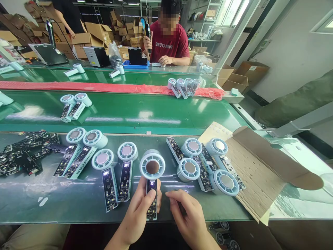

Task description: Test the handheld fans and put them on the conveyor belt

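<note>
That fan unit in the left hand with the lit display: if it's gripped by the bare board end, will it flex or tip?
The fan unit is probably top-heavy: its round head looks much bulkier than the narrow board the left hand grips. The exposed board seems stiff but fragile, with bare components. Laid flat it likely won't roll, like the neighbouring units on the table.

The handheld fan unit (152, 173) has a pale blue round head with a brown centre disc and a bare black circuit-board handle. Its small display glows "20". It stands upright, lifted just above the table's near edge.
</note>
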{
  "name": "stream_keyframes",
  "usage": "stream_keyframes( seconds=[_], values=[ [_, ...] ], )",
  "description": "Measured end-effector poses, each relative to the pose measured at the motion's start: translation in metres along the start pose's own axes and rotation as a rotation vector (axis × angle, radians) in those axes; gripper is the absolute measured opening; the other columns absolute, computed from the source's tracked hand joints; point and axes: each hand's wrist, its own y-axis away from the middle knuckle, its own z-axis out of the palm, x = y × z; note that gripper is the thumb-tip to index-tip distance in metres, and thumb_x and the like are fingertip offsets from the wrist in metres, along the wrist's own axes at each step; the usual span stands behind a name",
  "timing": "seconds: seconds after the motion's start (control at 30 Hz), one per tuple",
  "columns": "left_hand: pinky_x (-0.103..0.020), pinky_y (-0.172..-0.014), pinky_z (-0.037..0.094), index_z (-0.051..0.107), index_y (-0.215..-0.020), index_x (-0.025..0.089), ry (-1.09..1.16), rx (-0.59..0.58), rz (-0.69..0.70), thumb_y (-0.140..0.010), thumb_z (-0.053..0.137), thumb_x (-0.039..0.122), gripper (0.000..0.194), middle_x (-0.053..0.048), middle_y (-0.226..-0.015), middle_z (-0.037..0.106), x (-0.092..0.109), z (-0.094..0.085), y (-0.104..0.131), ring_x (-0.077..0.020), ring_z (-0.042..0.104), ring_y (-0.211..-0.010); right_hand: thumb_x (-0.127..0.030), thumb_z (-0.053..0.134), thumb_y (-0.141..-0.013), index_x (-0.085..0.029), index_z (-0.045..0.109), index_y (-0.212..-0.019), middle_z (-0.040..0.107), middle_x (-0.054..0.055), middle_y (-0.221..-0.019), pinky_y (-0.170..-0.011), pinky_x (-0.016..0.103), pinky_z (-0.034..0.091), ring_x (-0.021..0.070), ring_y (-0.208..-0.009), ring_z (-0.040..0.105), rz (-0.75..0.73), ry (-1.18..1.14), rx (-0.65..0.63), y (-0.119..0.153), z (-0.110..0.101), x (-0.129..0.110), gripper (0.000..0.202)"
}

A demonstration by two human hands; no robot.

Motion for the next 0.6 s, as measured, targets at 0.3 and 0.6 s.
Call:
stream_keyframes(
  seconds=[0.3,0.6],
  values=[
    [-0.027,-0.061,0.038,0.045,-0.094,0.023,0.003,0.002,-0.003,-0.094,0.036,0.034,0.014,0.002,-0.076,0.042,-0.0003,0.0003,0.0005,-0.0111,0.041,-0.064,-0.007,0.045,-0.089,-0.019,0.054,-0.101,0.055,-0.001,-0.069,-0.053,0.024,0.041,0.0127,-0.058,0.05,0.005,0.007,-0.013,0.0007,0.0002,-0.0003,0.02],
    [-0.027,-0.062,0.037,0.046,-0.094,0.022,0.018,0.0,-0.004,-0.095,0.035,0.033,0.015,0.001,-0.075,0.043,-0.0018,-0.0003,0.0001,-0.0108,0.041,-0.063,-0.007,0.044,-0.088,-0.02,0.054,-0.102,0.056,0.0,-0.07,-0.054,0.024,0.042,0.013,-0.059,0.052,0.011,-0.008,-0.022,0.0038,0.001,0.0025,0.021]
  ],
)
